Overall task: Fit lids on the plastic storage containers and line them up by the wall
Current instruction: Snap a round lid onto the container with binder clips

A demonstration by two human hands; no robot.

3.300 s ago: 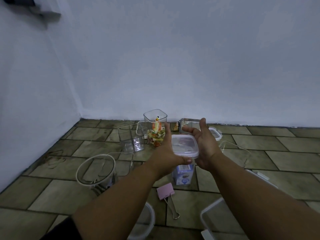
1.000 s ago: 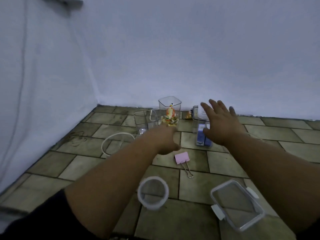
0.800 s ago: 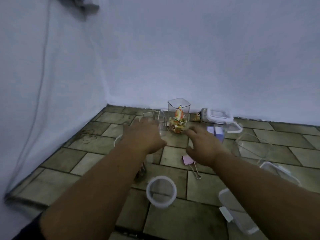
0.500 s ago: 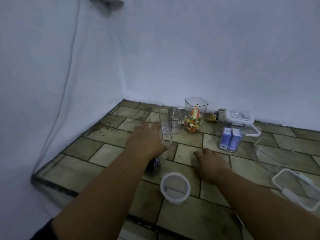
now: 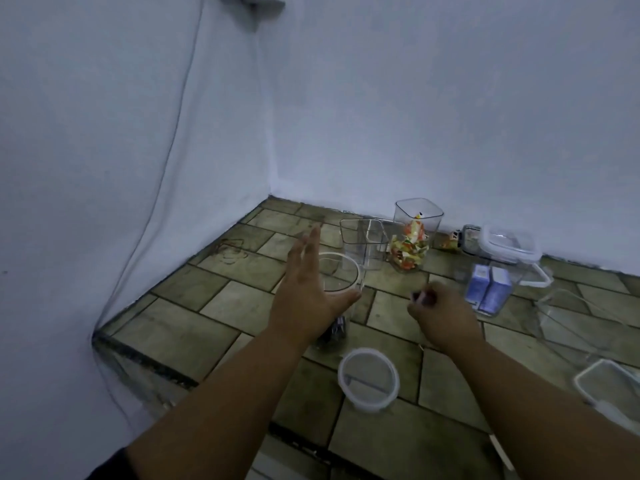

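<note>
My left hand (image 5: 306, 289) is open with straight fingers against the left side of a round clear container (image 5: 341, 271); its thumb lies across the front. Dark clips lie at that container's bottom. My right hand (image 5: 440, 315) is curled and pinches a pink binder clip (image 5: 420, 296) just above the floor. A round white-rimmed lid (image 5: 369, 379) lies on the tiles in front of me. By the wall stand an empty square container (image 5: 363, 242), a tall one with colourful bits (image 5: 414, 237), and a lidded container with blue boxes (image 5: 495, 275).
An open rectangular clear container (image 5: 568, 317) sits at the right, and a rectangular clip lid (image 5: 609, 386) lies at the lower right. A small jar (image 5: 467, 237) stands at the wall. A thin cable (image 5: 173, 133) hangs down the left wall. The floor drops at a step edge (image 5: 145, 362).
My right hand dropped to the floor and took up the pink binder clip. My left hand moved against the round container and straightened its fingers. The view swung left.
</note>
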